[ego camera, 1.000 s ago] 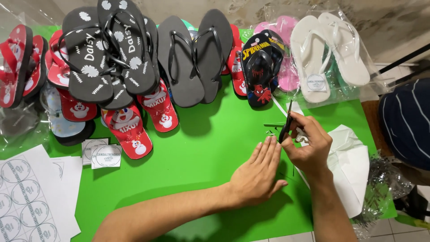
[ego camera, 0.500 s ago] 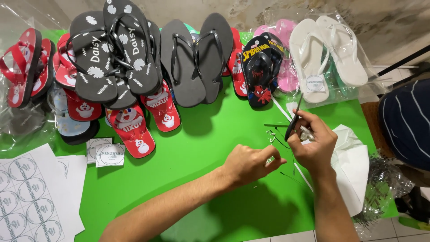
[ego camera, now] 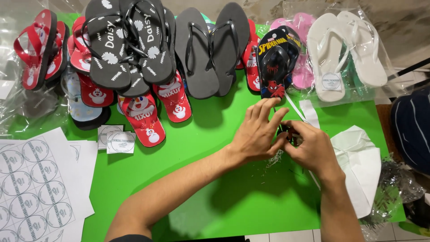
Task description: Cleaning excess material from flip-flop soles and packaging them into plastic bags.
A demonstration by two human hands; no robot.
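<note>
Where the two hands meet, right of the frame's centre, a small dark object is pinched between them, too small and too covered to name. The right hand is curled nearly closed around it, fingertips pressed together on the piece. The left hand comes in from the lower left, its thumb and lower fingers closing on the same piece while the upper fingers fan out loosely above. Judging by how little grip is used, the piece looks light and thin, best held by fingertips at its edges; it could slip or bend easily.

Just beneath the hands, thin dark scraps lie scattered on the green bench. To the right rests a white folded bag, with crinkled clear plastic beyond it at the frame's right edge. Directly above the hands sits a dark blue and black child's flip-flop with a red figure. Along the top of the frame runs a row of flip-flops: white pairs in clear wrap upper right, plain grey ones centre, black patterned ones and red ones to the left. Round sticker sheets fill the lower left corner.
</note>
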